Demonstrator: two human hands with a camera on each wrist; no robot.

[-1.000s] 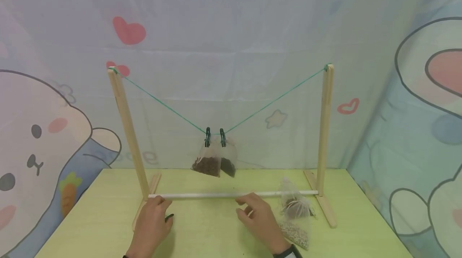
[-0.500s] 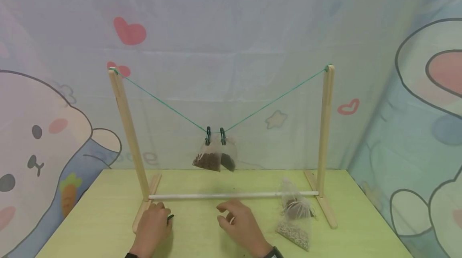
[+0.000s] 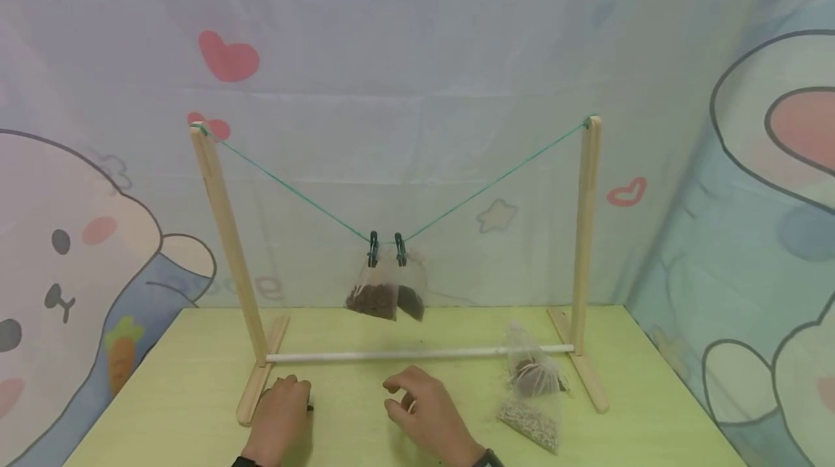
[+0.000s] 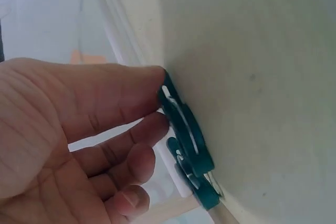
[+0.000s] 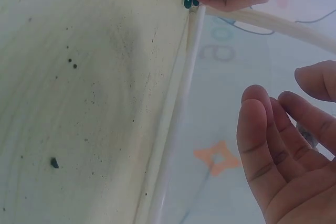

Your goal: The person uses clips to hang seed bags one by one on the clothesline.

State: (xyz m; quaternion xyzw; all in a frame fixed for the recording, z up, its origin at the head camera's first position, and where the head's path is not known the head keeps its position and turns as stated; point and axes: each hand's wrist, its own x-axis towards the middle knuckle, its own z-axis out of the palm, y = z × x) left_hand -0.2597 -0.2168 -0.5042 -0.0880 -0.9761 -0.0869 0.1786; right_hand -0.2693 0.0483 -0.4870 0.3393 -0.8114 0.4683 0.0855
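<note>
My left hand (image 3: 280, 416) is low over the table beside the stand's left foot. In the left wrist view its thumb and a finger pinch one end of a dark green clothespin (image 4: 188, 124). A second green clothespin (image 4: 195, 179) is right beside it; whether it is held too, I cannot tell. My right hand (image 3: 427, 409) hovers right of centre, fingers loosely bent, holding nothing. Between the hands and the backdrop, two mesh bags, one with brown contents (image 3: 373, 300) and one with dark contents (image 3: 411, 302), hang clipped to a sagging green string (image 3: 496, 180).
Two wooden posts (image 3: 583, 235) bear the string, joined low down by a white rod (image 3: 391, 355). On the table at right lie a mesh bag of pale grains (image 3: 531, 423) and another with brown contents (image 3: 528, 373), partly overlapping. A patterned cloth (image 3: 417, 54) hangs behind.
The right hand has moved left, away from the bags on the table. My left hand has shifted slightly nearer the table's front. The hanging bags bob a little up and down.
</note>
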